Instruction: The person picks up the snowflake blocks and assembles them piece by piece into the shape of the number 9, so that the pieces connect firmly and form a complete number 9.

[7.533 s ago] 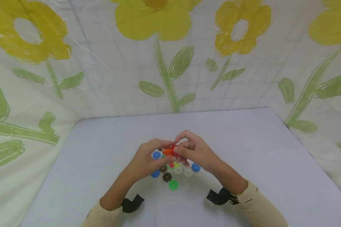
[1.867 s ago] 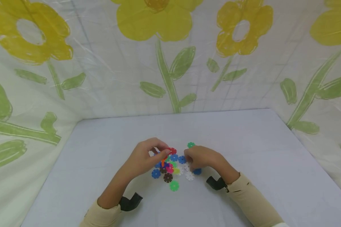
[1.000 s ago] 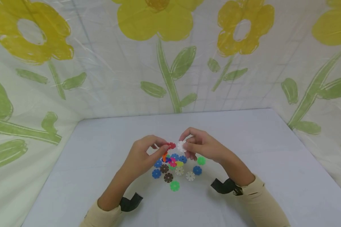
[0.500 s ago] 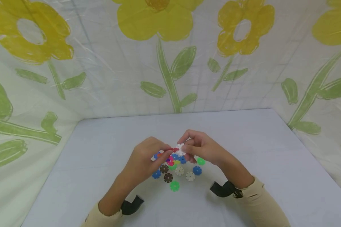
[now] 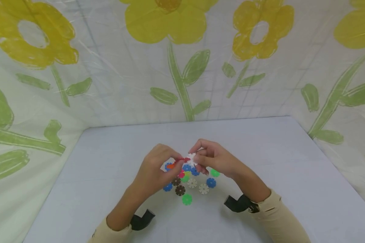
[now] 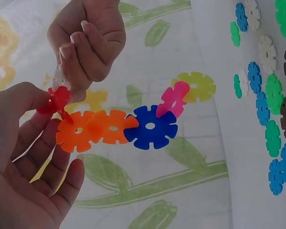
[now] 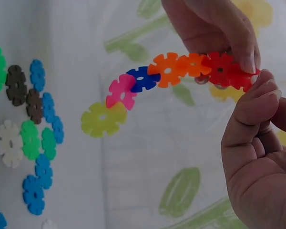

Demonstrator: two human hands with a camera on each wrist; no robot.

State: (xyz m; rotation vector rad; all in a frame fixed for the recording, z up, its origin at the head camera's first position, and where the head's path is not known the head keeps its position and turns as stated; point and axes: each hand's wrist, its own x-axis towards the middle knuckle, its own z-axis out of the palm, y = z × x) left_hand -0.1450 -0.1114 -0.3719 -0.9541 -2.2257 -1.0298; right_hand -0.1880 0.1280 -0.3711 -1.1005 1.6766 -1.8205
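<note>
In front of me, my left hand (image 5: 158, 168) pinches the red end of a chain of slotted plastic snowflake discs. From the red discs (image 7: 220, 69), the chain runs through two orange discs (image 7: 168, 69), a dark blue disc (image 6: 150, 136) and a pink disc (image 7: 121, 91) to a yellow disc (image 7: 103, 119) at its free end. My right hand (image 5: 216, 157) pinches a white snowflake disc (image 5: 191, 158) by its edge, and that disc meets the outermost red one. Fingers mostly cover the white disc in the wrist views.
Loose snowflake discs lie below the hands on the pale table (image 5: 109, 189), among them a brown disc (image 5: 180, 190), a green disc (image 5: 187, 199), a blue disc (image 5: 211, 182) and a white one (image 5: 203, 189). Behind the table hangs a flower-printed sheet (image 5: 124, 84).
My right hand went down among the loose discs, then rose holding a white one, which now touches the chain's red end. My left hand has kept its pinch, tilting the red disc edge-on.
</note>
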